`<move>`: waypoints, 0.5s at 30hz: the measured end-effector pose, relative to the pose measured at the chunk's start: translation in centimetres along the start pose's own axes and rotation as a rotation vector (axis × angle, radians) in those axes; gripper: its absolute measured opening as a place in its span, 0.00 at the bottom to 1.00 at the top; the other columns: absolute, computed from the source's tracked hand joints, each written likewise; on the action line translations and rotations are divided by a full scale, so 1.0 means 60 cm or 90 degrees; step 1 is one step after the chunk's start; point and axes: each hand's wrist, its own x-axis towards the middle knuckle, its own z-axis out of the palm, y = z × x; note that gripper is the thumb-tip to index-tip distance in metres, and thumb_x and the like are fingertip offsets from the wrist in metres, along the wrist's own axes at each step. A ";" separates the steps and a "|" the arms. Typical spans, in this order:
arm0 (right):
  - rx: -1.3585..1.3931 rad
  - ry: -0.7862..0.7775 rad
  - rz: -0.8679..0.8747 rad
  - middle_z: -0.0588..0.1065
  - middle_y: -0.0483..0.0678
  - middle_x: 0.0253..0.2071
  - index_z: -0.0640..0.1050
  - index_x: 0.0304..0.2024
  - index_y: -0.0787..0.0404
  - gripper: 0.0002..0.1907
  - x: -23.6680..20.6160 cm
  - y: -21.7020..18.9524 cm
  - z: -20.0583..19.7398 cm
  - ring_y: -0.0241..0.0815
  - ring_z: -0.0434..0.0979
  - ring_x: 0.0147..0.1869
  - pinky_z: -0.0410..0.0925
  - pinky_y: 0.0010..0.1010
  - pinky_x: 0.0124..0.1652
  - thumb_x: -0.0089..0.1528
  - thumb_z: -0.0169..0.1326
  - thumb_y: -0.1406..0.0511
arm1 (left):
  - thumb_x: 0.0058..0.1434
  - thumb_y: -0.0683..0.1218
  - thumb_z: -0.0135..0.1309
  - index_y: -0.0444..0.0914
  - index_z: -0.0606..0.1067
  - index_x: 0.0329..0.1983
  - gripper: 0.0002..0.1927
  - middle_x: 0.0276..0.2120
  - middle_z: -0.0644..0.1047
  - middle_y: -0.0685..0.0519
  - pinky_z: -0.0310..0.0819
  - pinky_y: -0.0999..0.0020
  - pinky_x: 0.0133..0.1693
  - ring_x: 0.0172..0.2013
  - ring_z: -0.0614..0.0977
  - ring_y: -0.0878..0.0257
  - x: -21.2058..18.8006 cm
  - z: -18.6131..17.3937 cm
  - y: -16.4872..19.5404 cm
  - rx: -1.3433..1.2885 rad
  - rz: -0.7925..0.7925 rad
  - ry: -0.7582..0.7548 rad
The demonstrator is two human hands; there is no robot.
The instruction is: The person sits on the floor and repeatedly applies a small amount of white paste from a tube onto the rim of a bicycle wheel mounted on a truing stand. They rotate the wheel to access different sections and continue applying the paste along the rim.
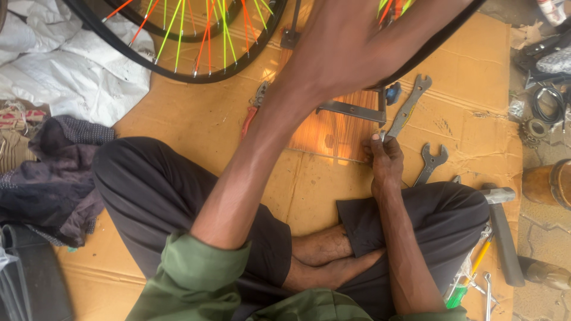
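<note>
**Inspector:** Nearest the lens, the left hand (351,44). State?

**Assistant:** Raised close to the camera, fingers spread loosely, lying over the rim of the bicycle wheel (196,41) with the coloured spokes. Whether it actually clasps the rim I cannot tell; the fingertips run out of view.

**Inspector:** Right hand (385,159)?

**Assistant:** Low, above the right knee. Fingers pinched together on a small metal piece (382,136), held upright at the fingertips, too small to identify.

**Inspector:** Surroundings?

**Assistant:** Cardboard sheet (476,65) underneath. One open-ended spanner (409,108) just beyond the pinched piece, a second spanner (430,161) just right of the hand, a hammer (502,229) further right.
</note>
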 end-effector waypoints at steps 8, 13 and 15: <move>0.016 0.012 0.027 0.78 0.46 0.38 0.75 0.40 0.58 0.12 0.011 0.004 -0.022 0.34 0.75 0.40 0.69 0.29 0.39 0.69 0.51 0.56 | 0.76 0.49 0.56 0.35 0.76 0.47 0.11 0.32 0.80 0.53 0.74 0.68 0.39 0.32 0.82 0.66 -0.028 -0.025 0.030 -0.091 -0.146 -0.131; 0.035 0.005 -0.035 0.77 0.47 0.40 0.76 0.42 0.61 0.12 0.010 -0.037 -0.024 0.36 0.73 0.39 0.69 0.29 0.39 0.69 0.54 0.58 | 0.71 0.48 0.58 0.35 0.75 0.51 0.13 0.36 0.81 0.52 0.81 0.66 0.44 0.38 0.85 0.63 -0.026 -0.012 0.042 -0.118 -0.263 -0.117; 0.013 0.031 -0.062 0.76 0.47 0.39 0.78 0.45 0.61 0.11 0.014 -0.072 -0.022 0.37 0.73 0.37 0.69 0.31 0.37 0.67 0.56 0.60 | 0.69 0.48 0.58 0.34 0.75 0.53 0.16 0.36 0.82 0.51 0.83 0.65 0.44 0.39 0.87 0.63 -0.031 -0.009 0.046 -0.168 -0.361 -0.119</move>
